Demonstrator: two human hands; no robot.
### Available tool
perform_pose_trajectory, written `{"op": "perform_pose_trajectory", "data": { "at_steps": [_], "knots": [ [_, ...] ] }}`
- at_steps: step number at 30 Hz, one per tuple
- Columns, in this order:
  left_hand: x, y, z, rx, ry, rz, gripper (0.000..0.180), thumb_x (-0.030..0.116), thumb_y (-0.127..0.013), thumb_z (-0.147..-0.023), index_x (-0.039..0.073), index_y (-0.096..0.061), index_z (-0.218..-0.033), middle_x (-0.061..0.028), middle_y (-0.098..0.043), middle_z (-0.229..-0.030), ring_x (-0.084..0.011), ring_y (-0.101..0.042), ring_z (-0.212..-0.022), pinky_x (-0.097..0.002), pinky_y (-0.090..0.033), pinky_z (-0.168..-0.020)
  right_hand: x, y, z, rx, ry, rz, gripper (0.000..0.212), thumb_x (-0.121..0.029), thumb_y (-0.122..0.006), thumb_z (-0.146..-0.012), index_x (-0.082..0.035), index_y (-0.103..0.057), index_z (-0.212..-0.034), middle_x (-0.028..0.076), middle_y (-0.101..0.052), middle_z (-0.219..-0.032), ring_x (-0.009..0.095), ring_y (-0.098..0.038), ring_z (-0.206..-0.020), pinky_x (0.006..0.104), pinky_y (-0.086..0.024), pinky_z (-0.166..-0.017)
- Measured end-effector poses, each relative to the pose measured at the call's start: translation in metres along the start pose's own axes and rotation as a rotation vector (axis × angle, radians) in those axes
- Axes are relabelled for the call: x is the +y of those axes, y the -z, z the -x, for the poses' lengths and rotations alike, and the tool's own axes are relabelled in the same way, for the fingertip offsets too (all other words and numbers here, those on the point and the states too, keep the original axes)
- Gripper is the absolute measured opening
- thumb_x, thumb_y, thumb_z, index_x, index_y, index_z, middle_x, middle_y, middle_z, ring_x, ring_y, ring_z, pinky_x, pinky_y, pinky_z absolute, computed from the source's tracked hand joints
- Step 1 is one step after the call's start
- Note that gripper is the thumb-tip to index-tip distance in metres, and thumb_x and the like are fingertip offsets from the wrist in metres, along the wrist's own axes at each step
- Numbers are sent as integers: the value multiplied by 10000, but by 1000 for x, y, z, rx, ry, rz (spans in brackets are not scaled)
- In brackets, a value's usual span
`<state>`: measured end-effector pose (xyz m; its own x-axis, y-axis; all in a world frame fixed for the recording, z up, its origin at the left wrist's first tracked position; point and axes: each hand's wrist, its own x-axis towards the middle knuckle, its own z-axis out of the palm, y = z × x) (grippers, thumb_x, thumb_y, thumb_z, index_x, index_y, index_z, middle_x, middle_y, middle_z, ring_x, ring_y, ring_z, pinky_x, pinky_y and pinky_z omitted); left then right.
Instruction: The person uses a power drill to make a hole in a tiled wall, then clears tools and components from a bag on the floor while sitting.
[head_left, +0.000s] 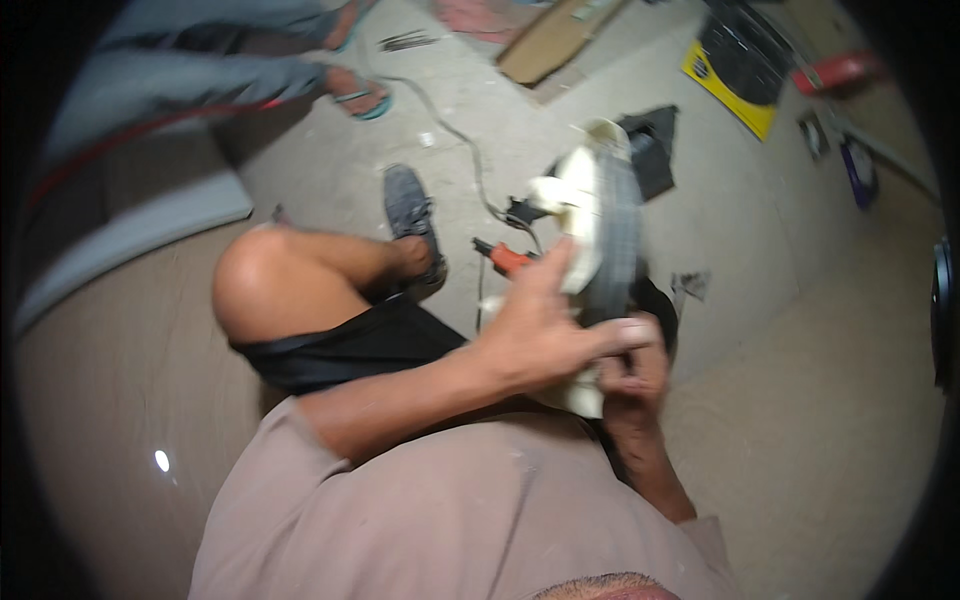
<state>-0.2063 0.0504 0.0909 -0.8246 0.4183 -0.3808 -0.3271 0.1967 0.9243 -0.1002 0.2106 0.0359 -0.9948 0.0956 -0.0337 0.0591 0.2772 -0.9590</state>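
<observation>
The left hand (540, 335) lies spread, fingers open, against the cream side of a wheel (600, 230) with a grey rim, held upright above the floor (780, 400). The right hand (632, 375) curls around its lower edge, partly hidden. Motion blurs the wheel. An orange tool (508, 258) lies behind, near a cable (465, 150).

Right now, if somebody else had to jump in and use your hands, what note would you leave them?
Left hand: open, fingers spread, palm flat against the side of the cream wheel with the grey tyre.
Right hand: grip closed on the wheel's lower edge, holding it upright over the lap.
On the floor beyond the wheel: an orange-handled tool and a grey cable.
Done: wheel is lifted and steadied.
Left: can't tell from this blurred view what work on the wheel remains.
</observation>
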Motion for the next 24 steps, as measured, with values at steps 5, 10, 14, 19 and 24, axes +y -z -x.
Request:
{"op": "perform_pose_trajectory", "data": {
  "at_steps": [5,10,14,19,24],
  "knots": [
    [5,48,-1,276,218,184,451,56,-710,-861,-29,-500,-1250,-124,-664,-1075,-173,-666,-930,-294,-557,-803,-16,-72,-37,-279,54,-185,327,24,-634,-788,14,-663,-1114,182,-644,-1099,346,-668,-940,424,-546,-823],
    [-22,94,-9,535,199,131,376,-1,-612,-831,-57,-549,-1197,-138,-674,-1037,-196,-667,-862,-327,-553,-816,88,-77,-101,-79,-1,-39,151,-61,-684,-849,-10,-706,-989,146,-710,-924,244,-695,-891,350,-550,-783],
    [-9,131,-20,642,254,33,421,58,-649,-779,-63,-602,-1180,-133,-697,-1028,-200,-674,-857,-341,-547,-830,202,-56,-172,511,-693,264,592,-243,-697,-919,30,-418,-1364,234,-612,-1160,361,-615,-1042,474,-488,-920],
    [2,160,-24,540,117,84,458,21,-624,-778,-93,-576,-1219,-150,-694,-1068,-215,-683,-911,-340,-540,-861,214,-66,-187,512,-649,309,661,-356,-736,-895,12,-455,-1366,183,-628,-1092,318,-635,-1000,441,-503,-933],
    [-20,159,-30,517,-59,-23,448,-14,-599,-799,-83,-569,-1240,-134,-683,-1093,-192,-664,-941,-322,-528,-870,143,-112,-174,416,-515,75,983,-562,-778,-806,-46,-304,-1495,266,-466,-1338,374,-511,-1193,518,-456,-1006]
  ]
}}
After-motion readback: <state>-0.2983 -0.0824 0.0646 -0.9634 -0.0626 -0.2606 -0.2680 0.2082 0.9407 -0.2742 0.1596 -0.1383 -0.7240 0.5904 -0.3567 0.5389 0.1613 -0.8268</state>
